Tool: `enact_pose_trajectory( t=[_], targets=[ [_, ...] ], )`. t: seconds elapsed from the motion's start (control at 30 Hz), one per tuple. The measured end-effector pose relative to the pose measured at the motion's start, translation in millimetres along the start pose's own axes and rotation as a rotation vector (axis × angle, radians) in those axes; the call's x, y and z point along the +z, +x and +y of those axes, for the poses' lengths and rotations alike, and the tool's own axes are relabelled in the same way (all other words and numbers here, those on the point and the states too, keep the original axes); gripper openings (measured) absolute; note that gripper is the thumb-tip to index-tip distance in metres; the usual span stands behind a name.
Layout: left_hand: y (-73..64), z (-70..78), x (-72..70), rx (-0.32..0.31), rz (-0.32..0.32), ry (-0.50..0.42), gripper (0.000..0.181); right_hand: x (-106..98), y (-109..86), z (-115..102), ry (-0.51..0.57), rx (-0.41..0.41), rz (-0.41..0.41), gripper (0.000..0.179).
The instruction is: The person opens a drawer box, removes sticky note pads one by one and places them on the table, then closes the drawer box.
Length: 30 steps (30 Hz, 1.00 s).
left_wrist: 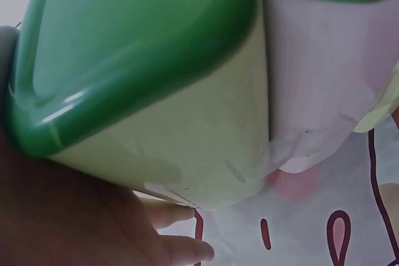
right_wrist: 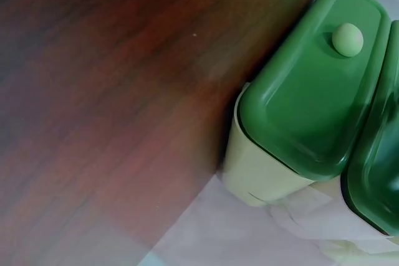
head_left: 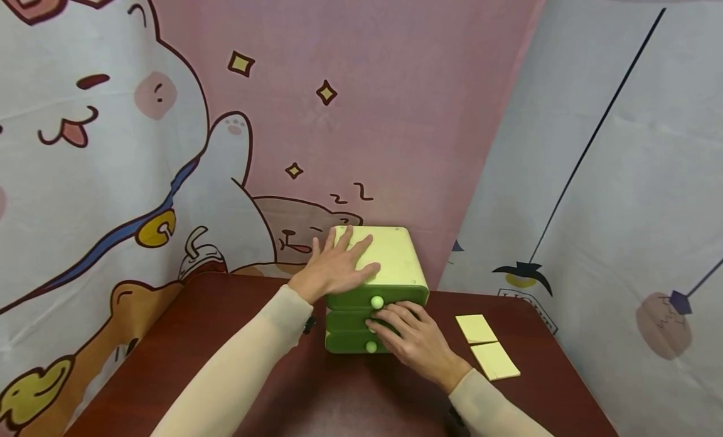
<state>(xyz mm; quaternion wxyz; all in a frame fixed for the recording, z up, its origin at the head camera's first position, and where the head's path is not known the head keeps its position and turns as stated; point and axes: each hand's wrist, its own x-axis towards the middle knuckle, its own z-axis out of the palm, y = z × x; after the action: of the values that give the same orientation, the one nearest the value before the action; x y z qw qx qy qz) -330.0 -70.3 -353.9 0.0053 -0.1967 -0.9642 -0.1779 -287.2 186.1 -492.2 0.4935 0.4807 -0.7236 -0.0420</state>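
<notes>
A small three-tier drawer cabinet with a pale yellow top and green drawer fronts stands on the table. My left hand rests on its top, fingers spread. In the left wrist view the same hand lies along the yellow side of the top tier. My right hand is at the middle drawer, its fingertips curled at that drawer's round knob and mostly covering it. Above and below, the top knob and bottom knob show. The right wrist view shows the bottom drawer, without the hand.
Two square yellow note pads lie on the dark red-brown table, right of the cabinet. Behind the table hangs a pink and white cartoon-printed cloth, close to the cabinet's back.
</notes>
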Motion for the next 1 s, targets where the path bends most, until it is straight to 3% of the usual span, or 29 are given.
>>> enact_pose_trajectory(
  t=[0.53,1.0],
  targets=[
    [-0.3,1.9,-3.3,0.0,-0.018,0.007,0.082,4.0,0.9,-1.0,0.015,0.015,0.035,0.035],
    [-1.1,1.8,-1.4,0.004,-0.006,0.007,0.082,-4.4,4.0,-0.7,0.105,0.008,0.043,0.019]
  ],
)
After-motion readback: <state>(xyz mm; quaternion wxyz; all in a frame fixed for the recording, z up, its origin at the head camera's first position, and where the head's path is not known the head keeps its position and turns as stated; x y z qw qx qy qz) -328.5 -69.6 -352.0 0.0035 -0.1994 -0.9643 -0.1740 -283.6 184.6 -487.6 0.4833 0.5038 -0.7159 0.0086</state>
